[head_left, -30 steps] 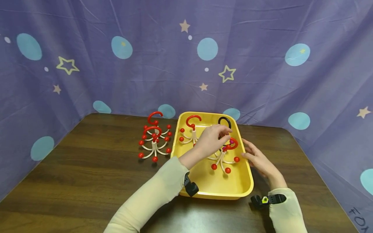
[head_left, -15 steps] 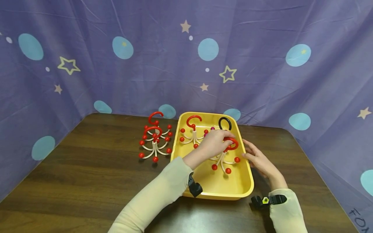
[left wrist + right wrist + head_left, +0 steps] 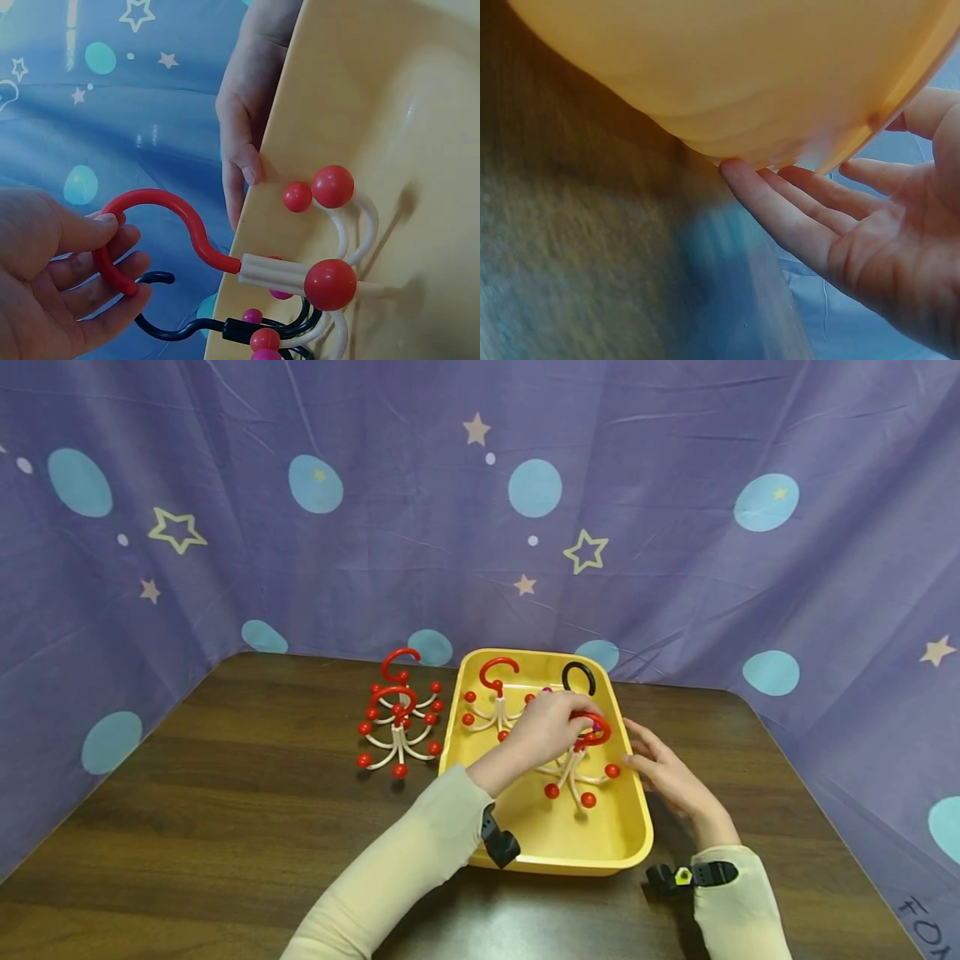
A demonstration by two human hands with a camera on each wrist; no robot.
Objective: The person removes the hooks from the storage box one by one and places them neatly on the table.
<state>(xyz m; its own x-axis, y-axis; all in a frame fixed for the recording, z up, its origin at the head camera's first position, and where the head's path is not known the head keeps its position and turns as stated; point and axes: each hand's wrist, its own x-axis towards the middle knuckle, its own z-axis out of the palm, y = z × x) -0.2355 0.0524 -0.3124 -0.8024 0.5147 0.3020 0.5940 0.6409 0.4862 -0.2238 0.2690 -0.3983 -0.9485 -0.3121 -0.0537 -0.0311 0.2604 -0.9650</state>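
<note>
My left hand is over the right half of a yellow tray. Thumb and fingers hold the red hook of a white multi-arm hanger with red ball tips. The hanger's arms spread out low in the tray. Behind it, a black-hooked hanger with pink ball tips is partly hidden by the left hand in the head view. Another red-hooked white hanger stands at the tray's back left. My right hand touches the tray's right side, its fingers extended along the outer wall.
Left of the tray, two more hangers stand on the wooden table, a front one overlapping a rear one. A purple curtain with stars and dots hangs behind the table and along its right side.
My left hand has come down from beside the black hook onto the red hook and taken hold of it. That hook has shifted slightly left. The right hand stays at the tray's side.
</note>
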